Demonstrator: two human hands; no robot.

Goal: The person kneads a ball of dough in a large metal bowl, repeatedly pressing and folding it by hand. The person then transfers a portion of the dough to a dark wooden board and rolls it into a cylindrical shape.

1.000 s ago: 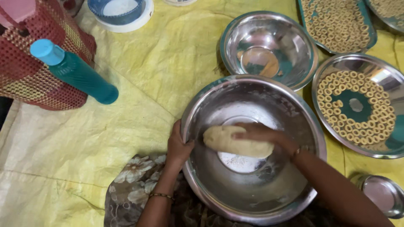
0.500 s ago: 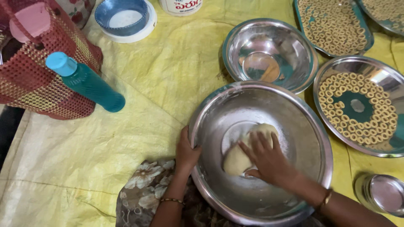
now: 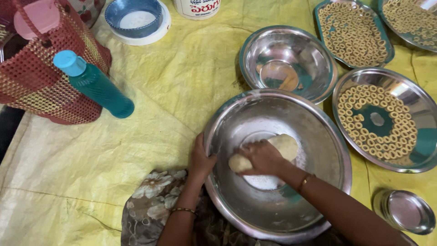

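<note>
A big steel bowl (image 3: 318,136) sits in front of me on a yellow sheet. Inside it lies a pale lump of dough (image 3: 284,145) on a floury bottom. My right hand (image 3: 261,157) presses down on the dough with curled fingers, covering its left half. My left hand (image 3: 200,159) grips the bowl's left rim, steadying it. Both wrists wear thin bangles.
A smaller steel bowl (image 3: 287,59) stands behind. Steel plates (image 3: 409,150) and trays (image 3: 353,32) with several dough rings lie at right. A small steel lid (image 3: 405,212) is lower right. A teal bottle (image 3: 93,84) leans from a red woven basket (image 3: 41,77) at left. A blue-and-white container (image 3: 136,18) is behind.
My right hand has rolled the dough and shifted from its right end to on top of it. The view has drifted so everything sits slightly lower right. My left hand stays on the rim.
</note>
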